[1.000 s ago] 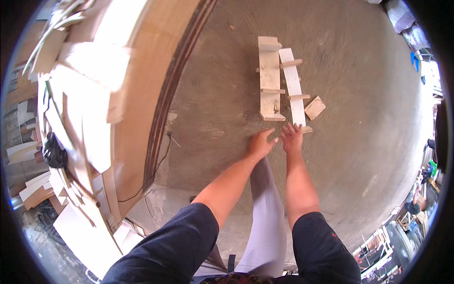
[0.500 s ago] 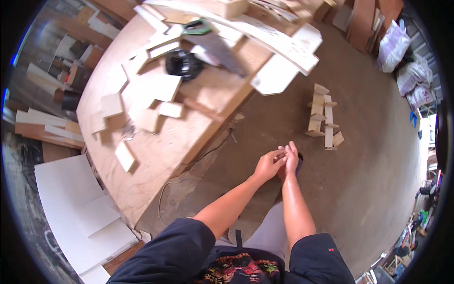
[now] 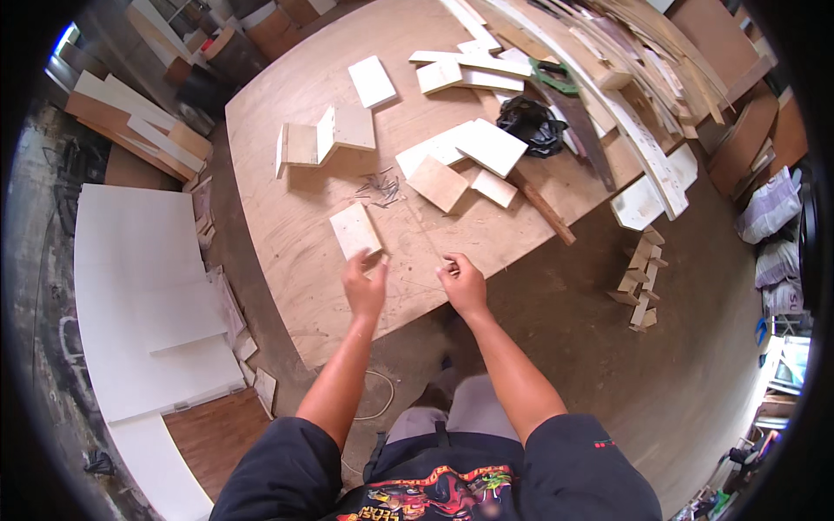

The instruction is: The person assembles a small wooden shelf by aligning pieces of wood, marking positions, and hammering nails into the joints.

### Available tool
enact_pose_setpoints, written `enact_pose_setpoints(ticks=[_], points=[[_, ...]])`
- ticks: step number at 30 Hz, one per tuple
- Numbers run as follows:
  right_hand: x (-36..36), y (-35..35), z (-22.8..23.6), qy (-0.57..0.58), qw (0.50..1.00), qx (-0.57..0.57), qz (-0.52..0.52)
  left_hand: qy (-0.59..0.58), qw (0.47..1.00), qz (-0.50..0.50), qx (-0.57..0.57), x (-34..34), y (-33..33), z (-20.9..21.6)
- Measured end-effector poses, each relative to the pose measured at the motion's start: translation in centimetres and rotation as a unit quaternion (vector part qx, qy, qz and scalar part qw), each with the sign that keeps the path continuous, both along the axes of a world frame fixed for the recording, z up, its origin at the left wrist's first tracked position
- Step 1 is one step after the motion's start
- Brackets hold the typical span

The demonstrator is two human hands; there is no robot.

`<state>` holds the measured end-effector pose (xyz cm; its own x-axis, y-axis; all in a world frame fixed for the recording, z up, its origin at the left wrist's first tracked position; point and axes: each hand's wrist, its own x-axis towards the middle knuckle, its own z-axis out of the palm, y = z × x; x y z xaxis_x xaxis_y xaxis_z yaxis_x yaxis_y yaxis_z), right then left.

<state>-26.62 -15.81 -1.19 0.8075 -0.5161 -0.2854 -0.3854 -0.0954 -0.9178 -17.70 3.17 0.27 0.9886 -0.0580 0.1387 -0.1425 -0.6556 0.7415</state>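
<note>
My left hand (image 3: 366, 285) is at the near edge of a pale rectangular wood block (image 3: 354, 230), its thumb and fingers apart. Whether the fingertips touch the block I cannot tell. To its right, my right hand (image 3: 464, 282) hovers over the table's front edge with curled fingers; anything inside them is too small to make out. Beyond the block lies a loose scatter of nails (image 3: 382, 187). Several wood pieces (image 3: 439, 182) rest in a cluster right of the nails. Two joined angled wood pieces (image 3: 326, 139) stand behind them on the left.
On the plywood table (image 3: 287, 234) are a brown wooden stick (image 3: 543, 208), a black plastic bag (image 3: 532, 128), a green-handled handsaw (image 3: 584, 130) and long strips (image 3: 608, 104). A small wooden frame (image 3: 643, 278) stands on the floor at right. White boards (image 3: 143, 295) lie at left.
My hands have come apart from each other and moved left over the table. The view has swung left, bringing the table in front of me.
</note>
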Motion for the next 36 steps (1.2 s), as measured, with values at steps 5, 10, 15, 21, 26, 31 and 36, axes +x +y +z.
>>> enact_pose_setpoints(ticks=[5,10,15,21,26,31,36], points=[[7.8,4.7,-0.2,0.048,0.984,-0.074,0.155,0.07,0.979,0.13,0.137,9.7,4.4,-4.0],[13.7,9.5,-2.2,0.078,0.983,-0.106,0.126,0.205,0.963,0.138,0.109,13.0,3.4,-4.4],[14.6,9.4,-1.7,0.124,0.986,-0.007,0.11,0.249,0.961,0.105,0.056,11.4,2.4,-2.7],[13.3,5.7,1.0,0.061,0.996,-0.023,0.054,0.045,0.998,-0.033,-0.005,23.8,1.0,-0.3],[12.4,2.8,3.7,0.062,0.988,-0.106,0.095,-0.099,0.983,-0.078,0.131,42.0,-3.8,3.4],[9.9,3.3,5.5,-0.015,0.985,-0.146,0.095,0.125,0.958,-0.204,0.158,48.8,-8.1,1.2],[7.3,3.9,4.8,-0.041,0.988,-0.146,-0.003,0.063,0.943,-0.25,0.212,46.5,-7.6,1.7]])
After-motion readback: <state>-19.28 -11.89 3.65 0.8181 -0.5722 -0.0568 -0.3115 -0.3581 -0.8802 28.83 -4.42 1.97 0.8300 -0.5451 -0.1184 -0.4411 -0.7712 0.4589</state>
